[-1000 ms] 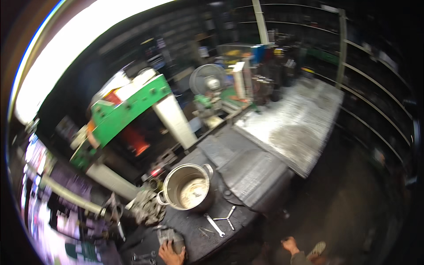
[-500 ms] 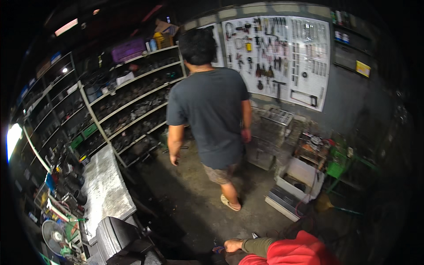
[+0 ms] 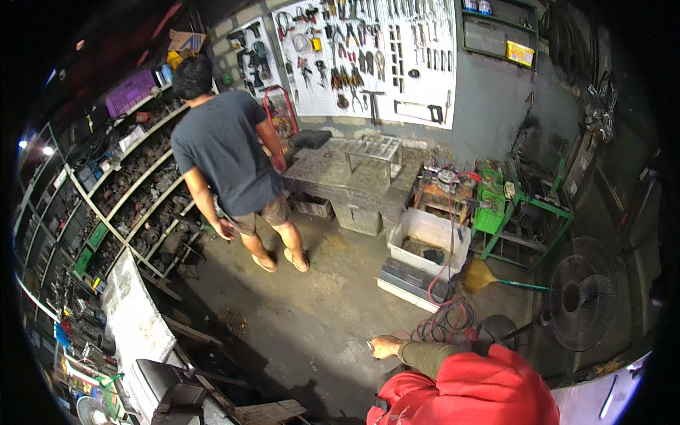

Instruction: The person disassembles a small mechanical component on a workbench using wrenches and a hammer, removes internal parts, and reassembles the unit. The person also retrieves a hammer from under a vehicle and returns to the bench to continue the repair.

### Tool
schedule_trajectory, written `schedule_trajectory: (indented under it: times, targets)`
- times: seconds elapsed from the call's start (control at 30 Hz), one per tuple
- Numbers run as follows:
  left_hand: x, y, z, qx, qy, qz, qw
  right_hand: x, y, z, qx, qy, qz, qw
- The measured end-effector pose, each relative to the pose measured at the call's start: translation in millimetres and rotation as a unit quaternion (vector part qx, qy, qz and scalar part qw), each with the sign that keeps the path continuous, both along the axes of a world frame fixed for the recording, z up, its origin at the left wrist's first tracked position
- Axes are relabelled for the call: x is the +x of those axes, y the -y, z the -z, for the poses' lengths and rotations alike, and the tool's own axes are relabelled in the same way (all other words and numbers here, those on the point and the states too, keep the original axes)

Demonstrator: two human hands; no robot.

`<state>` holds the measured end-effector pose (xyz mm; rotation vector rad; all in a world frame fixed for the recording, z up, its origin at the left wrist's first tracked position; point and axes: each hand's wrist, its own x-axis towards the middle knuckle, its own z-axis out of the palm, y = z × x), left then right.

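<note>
My right hand (image 3: 386, 347) reaches out over the concrete floor from an olive sleeve (image 3: 428, 358) below a red shirt (image 3: 474, 393). Its fingers are closed, and a small shiny thing (image 3: 370, 346) shows at their tips, too small to name. Coiled red and dark cables (image 3: 450, 322) lie on the floor just beyond it. My left hand is out of view.
Another person (image 3: 227, 152) stands ahead by the shelves (image 3: 134, 191). A tool pegboard (image 3: 368, 64) hangs above a low bench (image 3: 326, 166). A white bin (image 3: 432, 237), a broom (image 3: 482, 276) and a standing fan (image 3: 581, 294) are at right. A metal-topped bench (image 3: 134, 304) stands left.
The view has swung right and down. The other person now appears further left, with both feet visible. My right hand shows higher in the view, with more of its sleeve.
</note>
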<state>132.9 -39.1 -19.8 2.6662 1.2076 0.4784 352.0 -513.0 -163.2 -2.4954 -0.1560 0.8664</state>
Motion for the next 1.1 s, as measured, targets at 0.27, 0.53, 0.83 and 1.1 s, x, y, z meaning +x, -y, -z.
schedule_trajectory:
  times: [0.27,0.53,0.83,1.1]
  targets:
    - [0,7,-7,0.008,-0.026,-0.02,0.999,-51,62,31,0.018,0.011,-0.015,1.0]
    - [-20,14,-8,0.012,-0.047,-0.05,0.998,-81,156,71,-0.025,-0.058,0.011,0.998]
    - [-25,3,-9,0.02,-0.05,-0.089,0.995,-112,179,102,-0.094,-0.01,-0.067,0.993]
    - [-46,-13,2,0.015,-0.057,-0.157,0.986,-107,102,104,0.008,-0.094,0.0,0.996]
